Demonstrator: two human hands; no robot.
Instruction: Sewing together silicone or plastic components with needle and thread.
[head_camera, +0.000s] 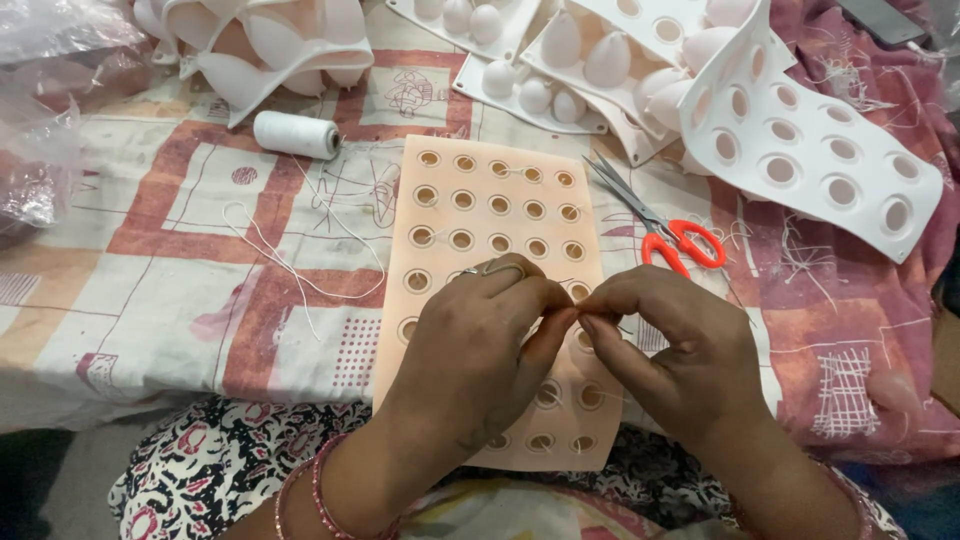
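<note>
Peach-coloured rubbery mould sheet (497, 215) lies lengthwise from the person's lap out onto the table, punched with rows of round holes. Both hands sit over its near half. Left hand (470, 365) at about 7 o'clock from frame centre, ring on one finger, pink bangles (322, 495) at the wrist, thumb and forefinger pressed together. Right hand (680, 355) at about 5 o'clock, fingertips also pressed together, meeting the left fingertips right above the sheet. Pinch looks to be on fine white thread (300, 270), but the strand between the fingertips is too thin to confirm. Loose thread trails off at 9 o'clock across the tablecloth (180, 260), which is patterned in red-brown and cream squares. Floral dress fabric (215, 470) at the bottom edge, 7 o'clock.

Further out: red-handled scissors (660, 225) at 2 o'clock, just beside the sheet's right edge, blades closed and pointing away. White thread spool (297, 134) at 10 o'clock, lying on its side, apart from the sheet. White mould sheet (815, 150) with round holes at 2 o'clock, draped over a pink cloth (860, 300). Farthest: white moulds with egg-shaped domes (580, 60) at 12 to 1 o'clock, stacked and overlapping. More white domed mould pieces (270, 45) at 11 o'clock. Clear plastic bags (40, 110) at 10 o'clock, left edge. Dark flat object, top right corner, cut off, can't tell what.
</note>
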